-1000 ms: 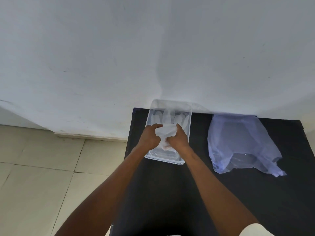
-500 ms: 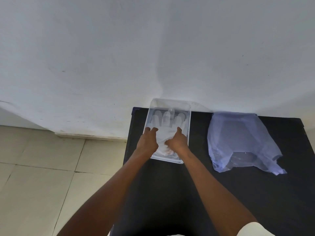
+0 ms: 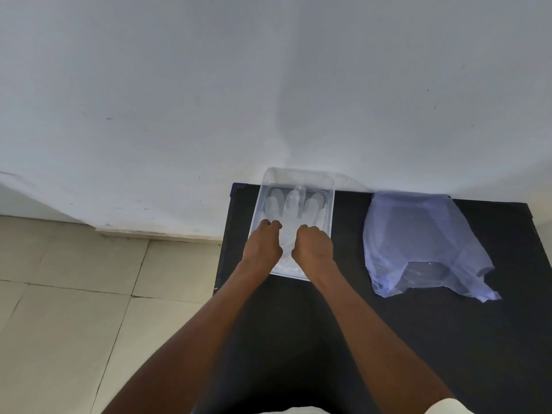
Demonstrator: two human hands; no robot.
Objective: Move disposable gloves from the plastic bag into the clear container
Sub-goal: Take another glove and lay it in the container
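A clear rectangular container stands at the far left corner of the black table. A translucent white disposable glove lies flat inside it, fingers spread toward the wall. Both my hands reach into the container's near half. My left hand and my right hand rest side by side on the glove's palm part, fingers curled down onto it. The glove's cuff is hidden under my hands. The pale blue plastic bag lies slack on the table to the right; its contents cannot be made out.
A white wall rises directly behind the table and container. The table's left edge drops to a beige tiled floor. Black tabletop shows between the container and the bag.
The bunched glove held above the container has been lowered and spread flat inside it. Both hands moved down and apart, and their fingers now curl onto the glove.
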